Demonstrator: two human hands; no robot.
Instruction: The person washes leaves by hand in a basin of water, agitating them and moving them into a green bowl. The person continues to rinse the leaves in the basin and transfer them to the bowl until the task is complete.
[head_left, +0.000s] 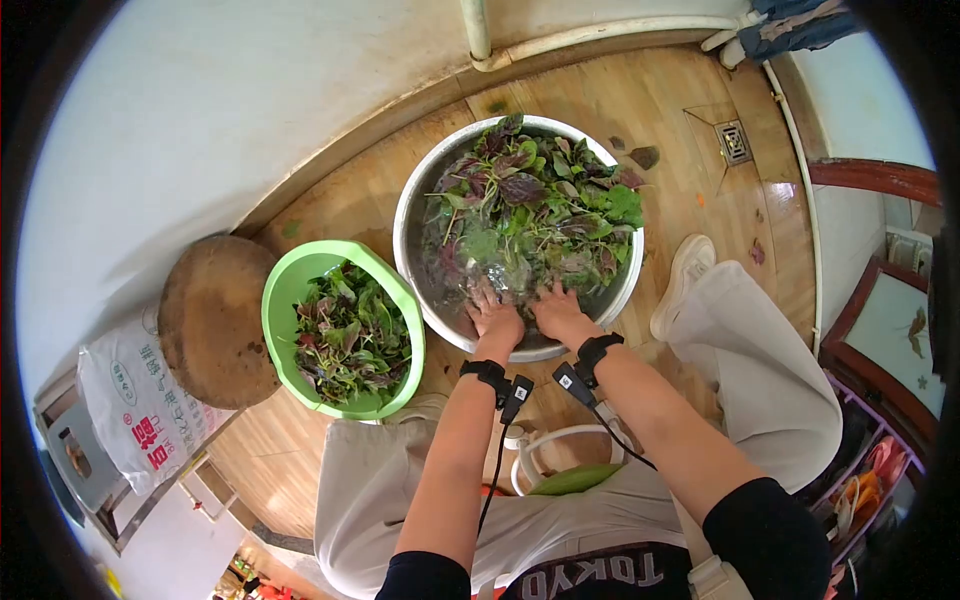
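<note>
A big metal basin (412,235) holds water and a heap of leafy greens (540,185) with green and purple leaves. My left hand (494,315) dips its spread fingers into the water at the near side of the basin. Beside it, my right hand (560,312) also has its fingers apart, with the tips at the edge of the greens. Neither hand grips anything that I can see. To the left stands a light green plastic basket (285,300) with more of the same greens (352,335) in it.
A round wooden board (217,320) leans by the wall, next to a white printed bag (150,410). A floor drain (733,142) lies at upper right. White pipes (620,27) run along the wall. A purple-edged rack (870,440) with items stands at right.
</note>
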